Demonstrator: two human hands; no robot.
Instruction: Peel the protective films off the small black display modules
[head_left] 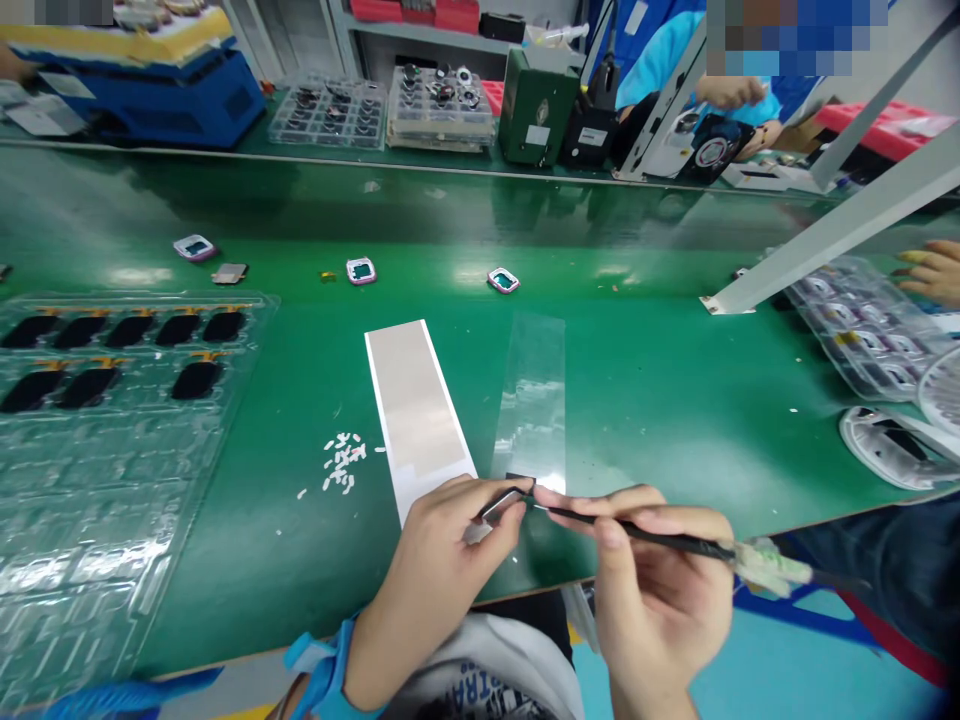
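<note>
Along the green worktop [645,420], a clear plastic tray [97,500] holding black pads lies to the left, and another clear tray [855,330] of small parts lies to the right, near a co-worker's hand [930,275]. In front of the person sit a pale backing strip [412,400], a clear film strip [532,390] and a scatter of white flecks [341,462].

The right hand [660,590] has its fingers closed around black tweezers [637,532], whose tip reaches a small shiny piece [499,506]. The fingers of the left hand [435,570] are pinched on that piece, which is held in the air just above the near end of the backing strip.

The piece looks easy to lose: a slip of the tweezers could flick it away or bend it. Loosened fingers could drop it among the white flecks, where it might be hard to find. Skin oil from the fingers could also mark its surface.
</note>
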